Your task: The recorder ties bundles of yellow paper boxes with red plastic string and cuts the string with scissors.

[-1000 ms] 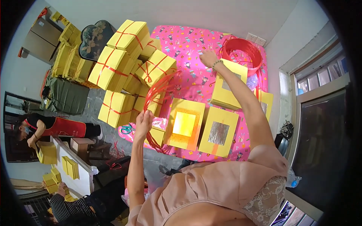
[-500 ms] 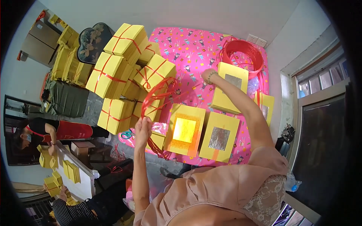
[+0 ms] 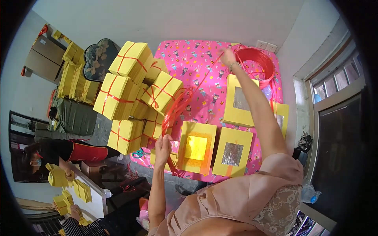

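My left hand (image 3: 163,148) is closed round a looped bundle of red plastic string (image 3: 172,114), whose loops rise above the fist and whose ends hang below it. At the far side, my right hand (image 3: 228,58) is closed on a strand of the red string that runs slantwise back to the bundle. Just right of it is a large red coil of string (image 3: 260,57). Below my right arm stands a stack of yellow paper (image 3: 231,100) with a silver square. Two more stacks lie nearer: one with a gold square (image 3: 195,148), one with a silver square (image 3: 232,153).
Tied yellow paper bundles (image 3: 114,92) are piled at the left of the pink patterned cover (image 3: 201,59). Blue-green scissors (image 3: 138,153) lie at its near left edge. Two people work at a white table (image 3: 88,200) on the left. A dark door (image 3: 342,157) is at the right.
My right hand has moved away from me, up beside the red coil, drawing the strand longer. The left hand keeps its hold on the bundle. The whole view has shifted slightly.
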Demonstrator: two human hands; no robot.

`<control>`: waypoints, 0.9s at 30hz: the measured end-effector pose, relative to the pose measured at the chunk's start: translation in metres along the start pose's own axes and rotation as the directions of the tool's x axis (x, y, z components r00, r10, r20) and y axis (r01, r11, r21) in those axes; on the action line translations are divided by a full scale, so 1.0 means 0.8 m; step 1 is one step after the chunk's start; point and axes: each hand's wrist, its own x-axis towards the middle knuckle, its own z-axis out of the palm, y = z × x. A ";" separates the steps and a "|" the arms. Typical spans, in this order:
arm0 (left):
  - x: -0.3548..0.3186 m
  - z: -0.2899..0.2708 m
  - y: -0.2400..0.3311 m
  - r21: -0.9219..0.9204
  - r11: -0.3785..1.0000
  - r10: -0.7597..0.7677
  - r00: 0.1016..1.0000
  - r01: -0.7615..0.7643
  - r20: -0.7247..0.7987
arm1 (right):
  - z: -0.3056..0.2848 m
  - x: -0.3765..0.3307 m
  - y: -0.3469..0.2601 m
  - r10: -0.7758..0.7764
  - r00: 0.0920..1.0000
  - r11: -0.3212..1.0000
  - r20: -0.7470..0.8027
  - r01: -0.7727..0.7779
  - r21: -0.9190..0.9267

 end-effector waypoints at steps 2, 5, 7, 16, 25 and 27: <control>-0.010 -0.019 0.001 0.006 1.000 -0.030 0.999 0.030 -0.019 | -0.037 0.015 0.025 0.007 0.978 0.998 -0.209 0.006 0.062; -0.052 -0.047 0.011 -0.060 0.995 -0.081 0.996 0.078 -0.038 | -0.115 0.024 0.022 0.124 0.863 0.990 -0.490 -0.074 0.121; -0.079 -0.057 0.021 -0.127 0.984 -0.124 0.992 0.123 -0.002 | -0.156 0.005 0.048 0.045 0.729 0.999 -0.683 -0.022 0.043; -0.170 -0.066 0.025 -0.189 0.921 -0.311 0.936 0.340 0.166 | -0.248 -0.242 0.038 0.237 0.972 0.885 -0.003 -0.217 -0.411; -0.226 -0.055 0.015 -0.084 0.916 -0.339 0.870 0.392 0.357 | -0.251 -0.403 -0.357 -0.859 0.465 0.500 0.215 0.672 0.546; -0.241 -0.059 0.019 -0.033 0.918 -0.351 0.848 0.396 0.398 | -0.243 -0.424 -0.408 -0.960 0.263 0.266 0.090 0.774 0.574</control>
